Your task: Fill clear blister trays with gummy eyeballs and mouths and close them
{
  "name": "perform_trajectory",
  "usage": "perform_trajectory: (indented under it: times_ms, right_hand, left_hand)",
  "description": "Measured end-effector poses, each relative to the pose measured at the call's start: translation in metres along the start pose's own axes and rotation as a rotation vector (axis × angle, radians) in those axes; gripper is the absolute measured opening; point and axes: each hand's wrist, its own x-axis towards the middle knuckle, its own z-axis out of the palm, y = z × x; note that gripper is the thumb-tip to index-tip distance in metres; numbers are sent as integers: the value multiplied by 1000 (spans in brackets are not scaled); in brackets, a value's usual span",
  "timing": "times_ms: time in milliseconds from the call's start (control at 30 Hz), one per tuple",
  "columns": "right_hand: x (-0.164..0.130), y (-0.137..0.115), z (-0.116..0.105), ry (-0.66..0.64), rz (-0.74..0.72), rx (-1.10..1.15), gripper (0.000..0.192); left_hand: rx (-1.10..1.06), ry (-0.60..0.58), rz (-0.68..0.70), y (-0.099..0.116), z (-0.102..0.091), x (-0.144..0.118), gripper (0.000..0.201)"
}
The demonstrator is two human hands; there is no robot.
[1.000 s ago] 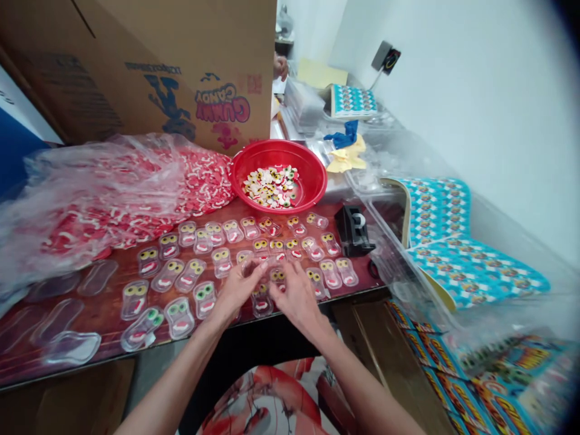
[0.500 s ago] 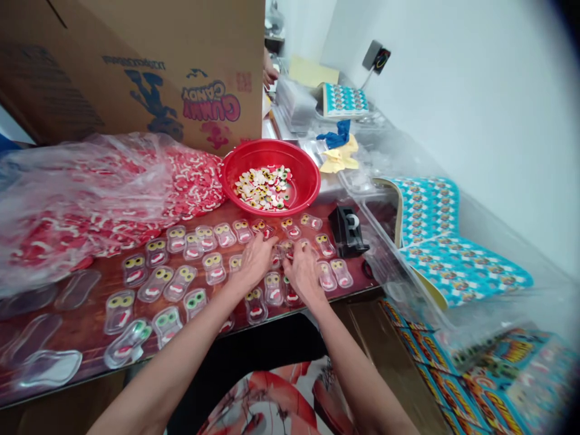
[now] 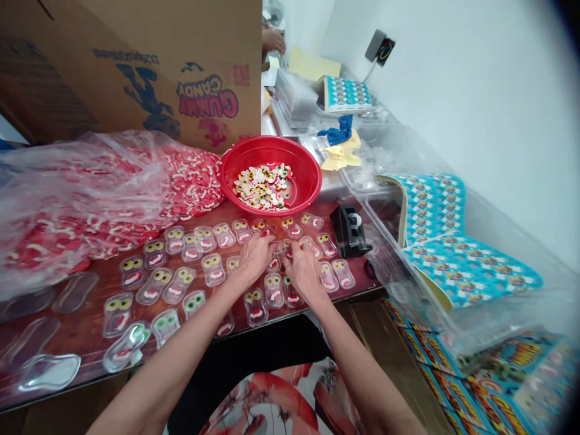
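Several clear plastic blister shells (image 3: 212, 267) holding gummy eyes and red mouths lie in rows on the dark red table (image 3: 95, 314). My left hand (image 3: 254, 258) and my right hand (image 3: 303, 273) rest side by side on the shells in the middle rows, fingertips meeting over one shell (image 3: 281, 248). Whether either hand grips a candy or shell is hidden by the fingers. Just beyond them stands a red bowl (image 3: 308, 163) of loose eye gummies (image 3: 261, 185).
A clear bag of red-and-white gummies (image 3: 90, 193) fills the left. Behind stands a "Gummy Candy" cardboard box (image 3: 136, 60). A black tape dispenser (image 3: 350, 229) sits right. Blue printed cards (image 3: 435, 223) lie in clear sheeting. Empty shells (image 3: 49, 371) lie front left. Another person's hand (image 3: 272, 40) shows behind.
Both hands moved forward from the near rows to the middle rows, closer to the bowl, and have stayed there. The view shifted slightly.
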Motion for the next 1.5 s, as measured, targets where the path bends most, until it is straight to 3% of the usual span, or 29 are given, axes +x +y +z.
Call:
perform_trajectory:
  times_ms: [200, 500, 567, 700, 767, 833, 933, 1067, 1167, 1300, 1400, 1500]
  right_hand:
    - [3, -3, 1, -36, 12, -30, 36]
    - [5, 1, 13, 4, -51, 36, 39]
    - [6, 4, 15, -2, -52, 77, 41]
    - [3, 14, 12, 37, -82, 202, 45]
    - [-2, 17, 8, 108, -121, 311, 43]
    - [-9, 15, 5, 154, -161, 504, 38]
    - [-20, 6, 1, 15, -168, 935, 36]
    - [-28, -5, 2, -197, 21, 1344, 32]
    - [-27, -4, 9, -122, 173, 1486, 28]
    - [-24, -2, 19, 12, 186, 1492, 29]
    - [-23, -4, 23, 16, 118, 1319, 34]
    - [-23, -6, 26, 38, 13, 1021, 30]
  left_hand:
    - [34, -52, -67, 13, 0, 17, 33]
    - [50, -20, -90, 20, -4, 18, 28]
    - [-15, 26, -98, 19, -6, 17, 23]
    - [-386, 48, -161, 11, -12, 8, 21]
    - [-491, 53, -184, 5, -13, -6, 18]
    - [-438, 115, -182, 0, -13, -24, 16]
    - [-228, 157, -118, -2, -10, -51, 23]
    - [-217, 104, 10, -11, -9, -68, 51]
    - [-494, 78, 11, -25, -12, -67, 71]
    - [-843, 4, -49, -36, -10, -55, 60]
    - [-822, 101, -91, -31, -2, -38, 40]
    - [-697, 124, -124, -23, 5, -21, 35]
